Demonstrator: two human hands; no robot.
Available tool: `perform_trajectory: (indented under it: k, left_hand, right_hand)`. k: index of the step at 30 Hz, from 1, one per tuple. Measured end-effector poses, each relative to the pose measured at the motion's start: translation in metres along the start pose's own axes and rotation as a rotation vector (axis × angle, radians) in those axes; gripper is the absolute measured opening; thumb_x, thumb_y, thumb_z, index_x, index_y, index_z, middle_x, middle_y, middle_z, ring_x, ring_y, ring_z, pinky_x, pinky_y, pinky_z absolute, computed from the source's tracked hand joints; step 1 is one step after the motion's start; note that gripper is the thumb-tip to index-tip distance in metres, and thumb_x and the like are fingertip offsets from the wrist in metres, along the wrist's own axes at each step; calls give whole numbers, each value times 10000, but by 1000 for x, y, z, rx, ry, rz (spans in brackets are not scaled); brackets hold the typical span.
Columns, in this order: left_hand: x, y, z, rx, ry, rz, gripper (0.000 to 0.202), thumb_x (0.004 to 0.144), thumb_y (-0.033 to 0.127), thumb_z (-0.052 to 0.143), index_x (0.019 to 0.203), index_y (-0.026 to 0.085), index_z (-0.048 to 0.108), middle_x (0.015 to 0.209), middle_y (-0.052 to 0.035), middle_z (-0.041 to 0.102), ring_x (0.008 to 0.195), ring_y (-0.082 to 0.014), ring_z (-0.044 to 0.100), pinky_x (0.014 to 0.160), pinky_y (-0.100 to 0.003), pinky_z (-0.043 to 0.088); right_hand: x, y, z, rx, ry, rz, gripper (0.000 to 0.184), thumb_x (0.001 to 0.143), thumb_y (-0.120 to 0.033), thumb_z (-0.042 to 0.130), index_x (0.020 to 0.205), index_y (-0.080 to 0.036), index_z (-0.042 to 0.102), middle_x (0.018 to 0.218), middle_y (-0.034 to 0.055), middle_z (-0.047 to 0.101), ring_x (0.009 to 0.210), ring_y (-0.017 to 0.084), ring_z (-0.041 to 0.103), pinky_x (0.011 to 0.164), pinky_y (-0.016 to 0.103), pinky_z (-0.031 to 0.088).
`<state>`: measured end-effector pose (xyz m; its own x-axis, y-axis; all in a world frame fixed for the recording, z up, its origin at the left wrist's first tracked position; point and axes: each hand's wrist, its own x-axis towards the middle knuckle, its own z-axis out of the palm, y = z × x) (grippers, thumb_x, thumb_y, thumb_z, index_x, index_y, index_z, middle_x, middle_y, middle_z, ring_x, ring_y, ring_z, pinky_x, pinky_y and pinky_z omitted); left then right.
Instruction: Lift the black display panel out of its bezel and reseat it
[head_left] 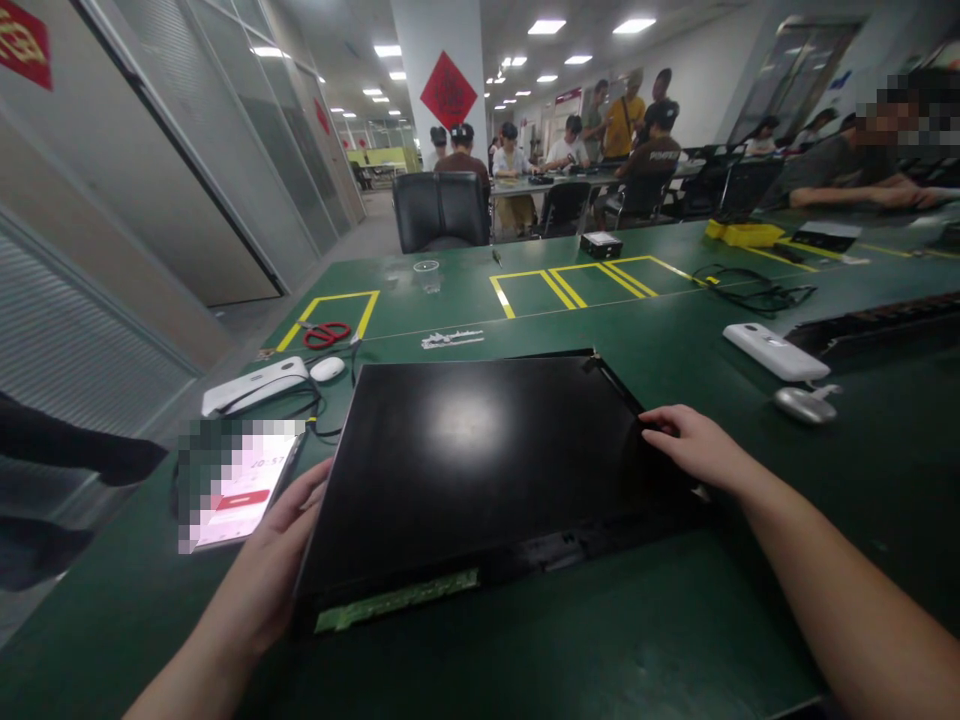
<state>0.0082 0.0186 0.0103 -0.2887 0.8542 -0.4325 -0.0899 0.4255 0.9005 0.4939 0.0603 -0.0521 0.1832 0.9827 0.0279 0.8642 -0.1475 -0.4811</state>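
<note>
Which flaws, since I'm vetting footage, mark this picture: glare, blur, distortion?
Head view: a pale round glare on the panel; head view: left partition leans, likely wide-angle distortion; head view: distant people look soft.

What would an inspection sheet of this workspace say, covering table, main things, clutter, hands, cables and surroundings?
Surface: green table, marked with yellow tape.
Job's things: flat black panel; green strip along its near edge.
Clutter: left, red-handled scissors, long white device, lit screen; right, another white device; farther back, yellow tray.
Hands: left hand at the panel's left edge, right hand at its right edge; firmness of grip can't be told.
Cables: dark cables near the long white device; more bunched at far right.
Surroundings: black chair, people at other tables, red diamond decoration on a pillar.
</note>
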Motion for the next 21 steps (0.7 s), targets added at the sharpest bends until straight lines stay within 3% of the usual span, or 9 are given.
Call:
perform_trajectory:
  k: [4, 12, 16, 21]
  left_hand:
    - [-3, 2, 1, -30, -22, 8, 629, 712, 180, 853, 1315, 265, 697, 1130, -5, 868, 684, -213, 811, 523, -250, 610]
    - [9, -8, -16, 0, -94, 0, 671, 714, 210, 908, 1336, 307, 676, 1222, -4, 850, 967, -283, 834, 588, -256, 641]
    - [12, -8, -16, -20, -90, 5, 716, 650, 246, 963, 1313, 300, 697, 1255, -9, 842, 1082, -301, 811, 613, -241, 644]
    - [4, -2, -6, -51, -44, 53, 829, 418, 306, 1063, 1193, 266, 769, 1261, -35, 840, 1121, -303, 798, 699, -227, 659]
  right_hand:
    - [0, 0, 0, 7, -9, 2, 354, 830, -405, 637, 1079, -227, 816, 1068, 109, 774, 946, 262, 737, 882, 406, 614]
    - [-2, -4, -1, -18, -28, 13, 356, 857, -402, 634, 1105, -219, 813, 1113, 116, 764, 993, 266, 737, 909, 395, 601]
    - [-3, -7, -2, -42, -30, 2, 343, 868, -374, 638, 1117, -216, 812, 1136, 121, 759, 990, 262, 737, 919, 388, 592]
    - [-3, -8, -1, -51, -23, -15, 331, 862, -343, 653, 1109, -195, 816, 1128, 134, 757, 990, 267, 737, 936, 394, 582]
